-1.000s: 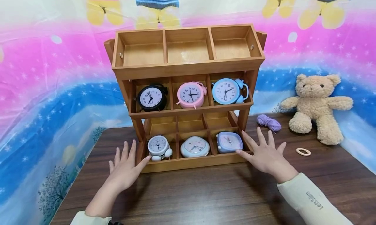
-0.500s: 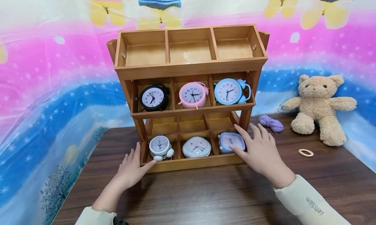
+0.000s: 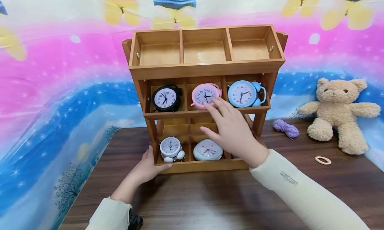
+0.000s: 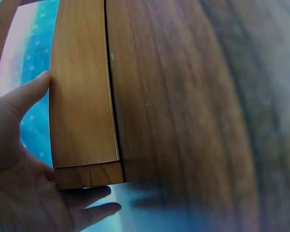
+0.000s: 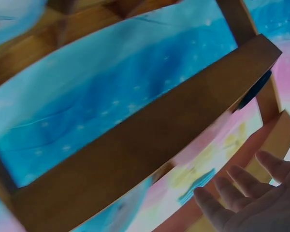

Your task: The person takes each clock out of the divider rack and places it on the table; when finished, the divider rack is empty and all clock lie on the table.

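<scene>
Your right hand (image 3: 235,131) hangs in front of the middle tier of the wooden rack (image 3: 207,69), wide and holding nothing, its fingers spread and its fingertips overlapping the lower right of the pink alarm clock (image 3: 201,94); you cannot tell from these views whether they touch it. That clock sits in the middle compartment of the middle tier, face outward, between the black alarm clock (image 3: 164,98) to its left and the blue alarm clock (image 3: 242,94) to its right. Your left hand (image 3: 147,168) is also spread wide, at the left front corner of the bottom tier; the left wrist view shows the thumb against the edge of the front board and the fingers extended past its end. Beside it, the white twin-bell clock (image 3: 170,146) fills the bottom left compartment, with the pale blue clock (image 3: 207,150) in the next one. On the worktop (image 3: 186,203), right of the rack, lie purple yarn (image 3: 286,128) and a pale ring (image 3: 317,158), near a seated teddy bear (image 3: 339,111).
</scene>
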`<state>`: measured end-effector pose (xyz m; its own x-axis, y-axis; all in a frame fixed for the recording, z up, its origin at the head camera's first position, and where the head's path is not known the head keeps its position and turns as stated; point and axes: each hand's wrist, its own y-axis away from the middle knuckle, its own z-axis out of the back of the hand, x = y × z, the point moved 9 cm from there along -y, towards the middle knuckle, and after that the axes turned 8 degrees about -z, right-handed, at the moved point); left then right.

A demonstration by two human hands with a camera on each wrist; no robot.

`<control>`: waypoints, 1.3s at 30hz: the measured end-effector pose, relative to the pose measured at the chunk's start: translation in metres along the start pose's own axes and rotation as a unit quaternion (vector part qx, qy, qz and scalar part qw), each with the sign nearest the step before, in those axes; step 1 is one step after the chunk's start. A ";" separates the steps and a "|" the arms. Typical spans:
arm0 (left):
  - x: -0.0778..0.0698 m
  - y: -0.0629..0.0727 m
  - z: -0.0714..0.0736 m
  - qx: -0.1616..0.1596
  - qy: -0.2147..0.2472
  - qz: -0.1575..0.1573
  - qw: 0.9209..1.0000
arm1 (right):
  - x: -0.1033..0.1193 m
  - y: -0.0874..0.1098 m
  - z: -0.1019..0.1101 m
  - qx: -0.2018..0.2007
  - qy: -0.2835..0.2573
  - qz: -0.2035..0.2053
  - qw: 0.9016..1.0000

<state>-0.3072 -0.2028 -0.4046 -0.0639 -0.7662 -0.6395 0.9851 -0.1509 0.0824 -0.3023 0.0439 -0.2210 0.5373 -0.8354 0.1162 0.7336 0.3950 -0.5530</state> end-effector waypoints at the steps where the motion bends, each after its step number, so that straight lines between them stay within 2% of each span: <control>1: 0.001 -0.001 -0.001 -0.002 0.000 0.005 1.000 | 0.006 -0.007 -0.003 0.008 -0.003 0.005 1.000; 5: 0.002 -0.007 -0.005 -0.009 0.001 0.014 1.000 | 0.024 -0.033 -0.012 0.036 -0.014 0.011 0.999; 9: -0.001 -0.013 -0.007 -0.015 0.009 0.011 1.000 | 0.035 -0.059 -0.021 0.055 -0.015 0.006 0.998; 13: 0.001 -0.017 -0.005 -0.018 0.024 0.002 1.000 | 0.040 -0.085 -0.032 0.081 -0.012 -0.015 0.997; 18: 0.005 -0.014 0.001 -0.013 0.038 0.001 0.999 | 0.042 -0.108 -0.048 0.119 -0.020 -0.057 0.991; 25: 0.011 -0.006 0.008 -0.007 0.018 0.015 1.000 | 0.062 -0.120 -0.054 0.090 0.013 -0.035 0.995; 31: 0.010 -0.003 0.017 -0.007 -0.016 0.022 1.000 | 0.077 -0.127 -0.064 0.108 0.025 -0.040 0.993; 36: 0.011 -0.003 0.024 0.006 -0.009 0.029 1.000 | 0.082 -0.135 -0.070 0.120 0.032 -0.059 0.990; 39: 0.012 -0.003 0.029 0.006 -0.021 0.027 0.999 | 0.086 -0.139 -0.073 0.130 0.039 -0.066 0.989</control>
<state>-0.3151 -0.2293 -0.3903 -0.0181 -0.7990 -0.6011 0.9852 -0.1168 0.1257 -0.3884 -0.1101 -0.1941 0.4032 -0.9093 0.1030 0.8827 0.3567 -0.3061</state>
